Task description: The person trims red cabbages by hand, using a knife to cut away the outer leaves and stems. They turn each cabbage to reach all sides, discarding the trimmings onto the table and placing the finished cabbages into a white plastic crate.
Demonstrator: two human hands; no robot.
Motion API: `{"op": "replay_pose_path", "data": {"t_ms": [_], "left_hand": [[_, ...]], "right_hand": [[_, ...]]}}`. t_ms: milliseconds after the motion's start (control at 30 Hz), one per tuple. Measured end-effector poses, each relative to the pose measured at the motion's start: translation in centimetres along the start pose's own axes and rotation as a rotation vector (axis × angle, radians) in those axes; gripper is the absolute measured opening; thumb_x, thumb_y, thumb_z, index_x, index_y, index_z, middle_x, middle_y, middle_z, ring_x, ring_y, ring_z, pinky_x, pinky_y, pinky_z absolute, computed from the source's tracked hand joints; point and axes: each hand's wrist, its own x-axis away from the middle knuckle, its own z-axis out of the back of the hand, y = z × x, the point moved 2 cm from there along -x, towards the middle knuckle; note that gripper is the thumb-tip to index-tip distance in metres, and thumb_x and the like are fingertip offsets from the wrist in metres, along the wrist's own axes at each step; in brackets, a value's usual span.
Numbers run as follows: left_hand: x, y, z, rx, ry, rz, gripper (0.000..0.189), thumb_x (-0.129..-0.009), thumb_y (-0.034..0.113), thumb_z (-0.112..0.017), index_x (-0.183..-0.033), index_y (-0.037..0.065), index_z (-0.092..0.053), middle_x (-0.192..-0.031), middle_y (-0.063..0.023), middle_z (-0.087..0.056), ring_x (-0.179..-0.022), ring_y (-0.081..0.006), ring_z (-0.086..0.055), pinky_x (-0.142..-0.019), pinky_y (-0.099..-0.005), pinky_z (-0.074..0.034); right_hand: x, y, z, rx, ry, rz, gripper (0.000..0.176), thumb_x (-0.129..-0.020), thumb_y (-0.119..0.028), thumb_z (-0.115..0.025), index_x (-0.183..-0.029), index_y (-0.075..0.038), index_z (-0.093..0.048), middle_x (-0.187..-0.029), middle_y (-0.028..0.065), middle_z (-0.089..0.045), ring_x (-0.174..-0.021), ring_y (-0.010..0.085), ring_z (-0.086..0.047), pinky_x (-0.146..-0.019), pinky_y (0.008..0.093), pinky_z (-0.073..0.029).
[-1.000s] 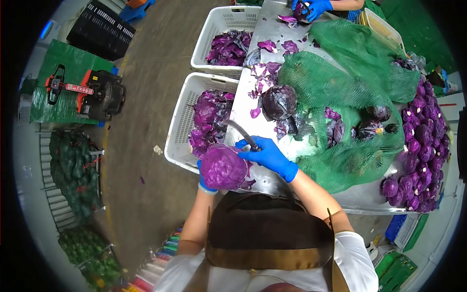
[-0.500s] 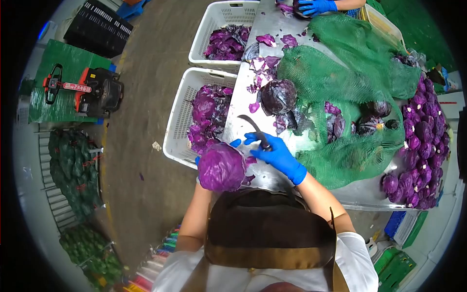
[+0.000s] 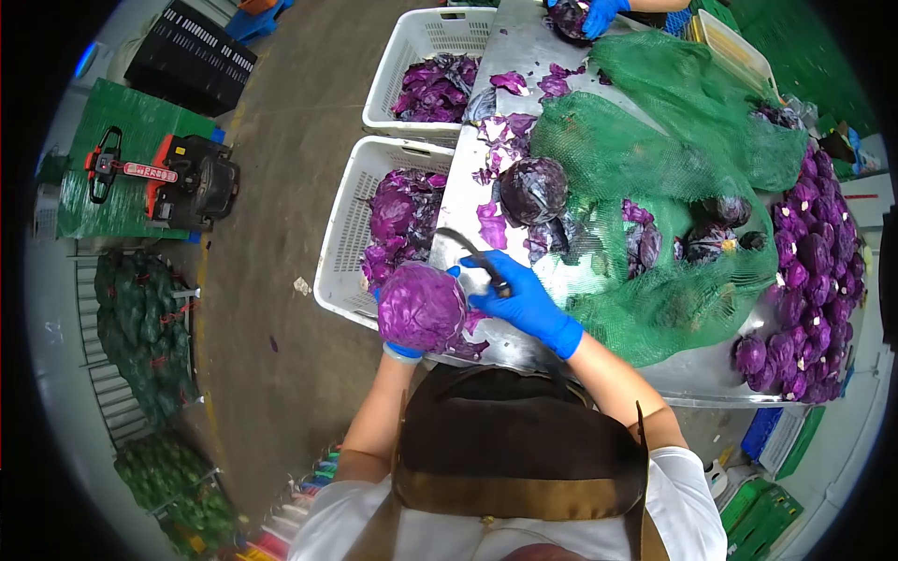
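A bright purple red cabbage [image 3: 421, 307] rests in my left hand [image 3: 404, 352], gripped from beneath at the table's near left corner. The cabbage covers most of that gloved hand; blue fingertips show at its right edge. My right hand [image 3: 528, 304], in a blue glove, is closed around the dark handle of a curved knife [image 3: 462, 243]. The blade points up and left, beyond the cabbage, and the right fingers are close to the cabbage's right side. Loose purple leaves [image 3: 468, 349] lie beneath on the metal table [image 3: 456, 201].
Two white crates [image 3: 337, 238] of purple leaves stand left of the table. A dark cabbage [image 3: 534, 190] and green netting [image 3: 645, 140] lie ahead. Many trimmed cabbages [image 3: 804, 280] are piled at right. A co-worker's gloved hand [image 3: 603, 16] holds another cabbage [image 3: 569, 19] across the table.
My left hand has raised the cabbage slightly in view, and the knife has shifted left. A larger leaf piece now lies beside the dark cabbage. The co-worker's hand and cabbage have shifted.
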Motion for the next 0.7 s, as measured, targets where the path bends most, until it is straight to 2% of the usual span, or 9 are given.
{"op": "replay_pose_path", "data": {"t_ms": [33,167,233,267,433,567,600,667,700], "left_hand": [[-0.2,1.0,0.7,-0.2,0.0,-0.09,0.047,-0.1,0.022,-0.055,-0.144,0.01,-0.044,-0.138,-0.0114,-0.056,-0.117,-0.0225,-0.058,-0.105,-0.0396,-0.048],[-1.4,5.6,0.5,0.49,0.03,0.049,0.052,-0.094,0.02,-0.065,-0.141,0.009,-0.048,-0.135,-0.011,-0.058,-0.123,-0.0237,-0.056,-0.107,-0.041,-0.045],[-1.2,6.4,-0.3,0.836,0.065,0.141,0.052,-0.093,0.029,-0.067,-0.138,0.009,-0.05,-0.131,-0.0102,-0.06,-0.125,-0.024,-0.056,-0.107,-0.0427,-0.045],[-0.6,5.8,-0.4,0.327,0.021,0.047,0.06,-0.091,0.027,-0.07,-0.142,0.008,-0.044,-0.137,-0.0126,-0.056,-0.127,-0.0256,-0.053,-0.108,-0.0436,-0.045],[-0.8,5.5,-2.0,1.475,0.094,0.312,0.063,-0.096,0.036,-0.061,-0.146,0.006,-0.038,-0.142,-0.0167,-0.051,-0.13,-0.0295,-0.051,-0.11,-0.045,-0.044],[-2.4,6.5,-0.5,2.276,0.053,0.526,0.075,-0.098,0.059,-0.043,-0.149,0.004,-0.034,-0.144,-0.0197,-0.048,-0.133,-0.034,-0.049,-0.111,-0.0477,-0.043],[-2.1,5.9,-1.2,2.175,0.064,0.517,0.077,-0.097,0.061,-0.04,-0.149,0.005,-0.034,-0.145,-0.0196,-0.048,-0.134,-0.0349,-0.048,-0.11,-0.049,-0.043],[-2.1,6.3,-1.6,2.275,0.085,0.459,0.076,-0.097,0.062,-0.039,-0.149,0.007,-0.036,-0.145,-0.0187,-0.048,-0.133,-0.036,-0.048,-0.108,-0.0526,-0.045],[-1.6,5.8,-2.1,2.271,0.118,0.558,0.076,-0.096,0.064,-0.039,-0.149,0.009,-0.038,-0.145,-0.018,-0.048,-0.133,-0.0362,-0.048,-0.106,-0.0527,-0.046]], "right_hand": [[-0.2,-0.2,-0.5,-0.034,-0.034,0.157,0.042,-0.081,-0.015,-0.08,-0.12,-0.01,-0.063,-0.102,-0.0011,-0.057,-0.085,0.0104,-0.05,-0.075,0.026,-0.046],[-1.7,2.1,0.5,-0.059,-0.189,0.097,0.042,-0.078,-0.008,-0.08,-0.117,-0.009,-0.064,-0.103,0.0004,-0.059,-0.094,0.0091,-0.054,-0.081,0.0265,-0.046],[-1.6,1.2,1.5,-0.009,-0.208,-0.109,0.033,-0.08,-0.009,-0.08,-0.11,-0.008,-0.066,-0.094,0.0001,-0.062,-0.09,0.0087,-0.058,-0.081,0.0273,-0.048],[-1.3,1.8,1.8,-0.027,-0.269,-0.123,0.03,-0.081,-0.01,-0.079,-0.109,-0.008,-0.068,-0.092,-0.0003,-0.063,-0.087,0.0086,-0.058,-0.08,0.0274,-0.049],[0.7,5.7,2.5,0.09,-0.419,-0.019,0.029,-0.086,-0.021,-0.079,-0.108,-0.005,-0.071,-0.084,0.0027,-0.067,-0.078,0.0107,-0.06,-0.075,0.0286,-0.049],[0.6,1.6,1.1,0.016,-0.024,0.069,0.051,-0.078,-0.018,-0.084,-0.126,-0.01,-0.065,-0.112,0.0086,-0.065,-0.093,0.016,-0.063,-0.079,0.0327,-0.051],[-0.3,2.1,0.4,0.219,0.03,0.376,0.063,-0.073,-0.018,-0.087,-0.13,-0.011,-0.06,-0.121,0.0083,-0.06,-0.103,0.0226,-0.064,-0.086,0.0357,-0.053],[-0.9,2.5,-0.3,0.29,0.0,0.296,0.065,-0.072,-0.019,-0.087,-0.129,-0.009,-0.058,-0.121,0.009,-0.06,-0.106,0.0265,-0.065,-0.091,0.0368,-0.052],[-1.1,2.9,-0.4,0.326,-0.012,0.256,0.066,-0.071,-0.02,-0.087,-0.129,-0.008,-0.058,-0.121,0.0094,-0.06,-0.108,0.0284,-0.065,-0.093,0.0374,-0.052]]}}
